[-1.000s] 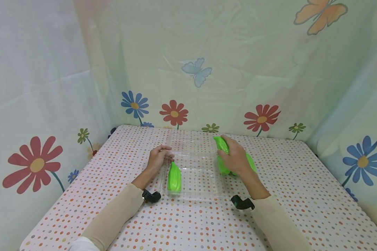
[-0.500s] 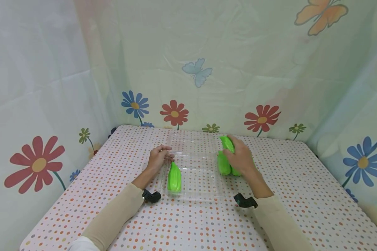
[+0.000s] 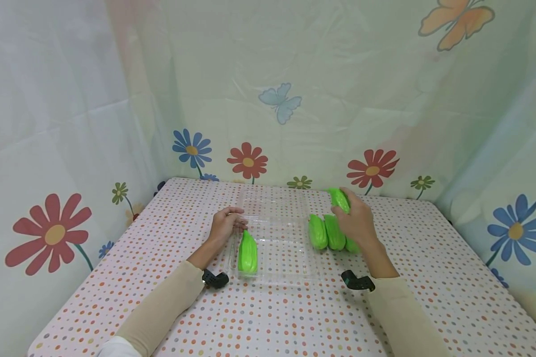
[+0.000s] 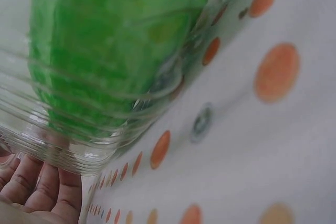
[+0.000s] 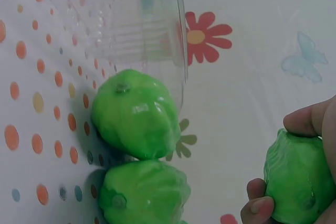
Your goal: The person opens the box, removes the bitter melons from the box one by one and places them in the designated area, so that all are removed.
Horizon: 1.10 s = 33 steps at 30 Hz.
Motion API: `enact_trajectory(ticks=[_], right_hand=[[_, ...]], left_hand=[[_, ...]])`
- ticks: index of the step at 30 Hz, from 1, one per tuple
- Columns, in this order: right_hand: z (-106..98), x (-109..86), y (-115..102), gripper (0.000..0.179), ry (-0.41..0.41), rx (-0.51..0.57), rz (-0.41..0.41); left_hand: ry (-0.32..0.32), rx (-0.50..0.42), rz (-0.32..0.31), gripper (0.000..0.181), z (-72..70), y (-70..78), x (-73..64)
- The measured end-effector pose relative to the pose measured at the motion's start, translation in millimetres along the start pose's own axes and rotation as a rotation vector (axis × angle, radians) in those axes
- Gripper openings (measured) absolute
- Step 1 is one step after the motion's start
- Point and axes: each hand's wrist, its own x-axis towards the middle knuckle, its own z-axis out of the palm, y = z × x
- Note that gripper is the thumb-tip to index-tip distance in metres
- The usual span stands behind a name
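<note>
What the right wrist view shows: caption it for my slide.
A right hand grips a green vegetable-shaped piece, with two more lying beside a clear plastic container.

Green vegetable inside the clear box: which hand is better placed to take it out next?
Probably left: the left hand is at the clear box, near that green vegetable, while the right hand, farther off, holds a second vegetable.

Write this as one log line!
left hand: touching clear box | right hand: holding green vegetable | inside box: one vegetable | beside box: three vegetables visible
</note>
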Motion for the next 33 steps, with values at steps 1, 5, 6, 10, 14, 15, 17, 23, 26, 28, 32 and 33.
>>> enact_trajectory(ticks=[1, 5, 6, 10, 14, 15, 17, 23, 26, 28, 32, 33], right_hand=[[-1, 0.4, 1, 0.062, 0.003, 0.002, 0.008], [-4, 2.1, 8, 0.063, 0.022, 0.003, 0.026], [-5, 2.3, 9, 0.063, 0.024, 0.006, 0.031], [-8, 3.5, 14, 0.061, 0.035, 0.003, 0.045], [-9, 4.6, 20, 0.061, 0.036, 0.000, 0.080], [-9, 4.8, 22, 0.061, 0.037, -0.001, 0.094], [-10, 5.1, 26, 0.062, 0.038, -0.003, 0.116], [-14, 5.5, 37, 0.063, 0.052, 0.011, 0.187], [-17, 5.1, 42, 0.063, 0.045, 0.011, 0.206], [-19, 4.9, 45, 0.063, 0.035, 0.005, 0.219], [-22, 4.0, 53, 0.064, 0.002, 0.004, 0.250], [-22, 3.7, 55, 0.064, -0.003, 0.020, 0.263]], left_hand=[[0.001, 0.000, 0.001, 0.035, 0.1, 0.1, 0.0], [-0.001, -0.005, 0.000, 0.035, 0.4, 0.7, 0.2], [-0.002, -0.007, -0.001, 0.035, 0.4, 0.6, 0.5], [-0.003, -0.009, -0.001, 0.037, 0.3, 1.9, 0.6], [-0.004, -0.003, 0.002, 0.038, -0.2, 1.9, 1.0], [-0.003, -0.001, 0.003, 0.038, -0.3, 1.5, 1.4], [-0.004, 0.001, 0.004, 0.037, -0.6, 0.8, 1.9], [-0.006, 0.004, 0.005, 0.038, -0.6, 0.8, 1.9], [-0.006, 0.002, 0.001, 0.038, -0.7, 0.4, 1.6], [-0.006, 0.001, -0.001, 0.037, -0.9, 0.2, 1.1], [-0.007, 0.005, -0.002, 0.036, -1.1, -0.8, -0.4], [-0.008, 0.006, -0.001, 0.037, -1.0, -1.0, -0.7]])
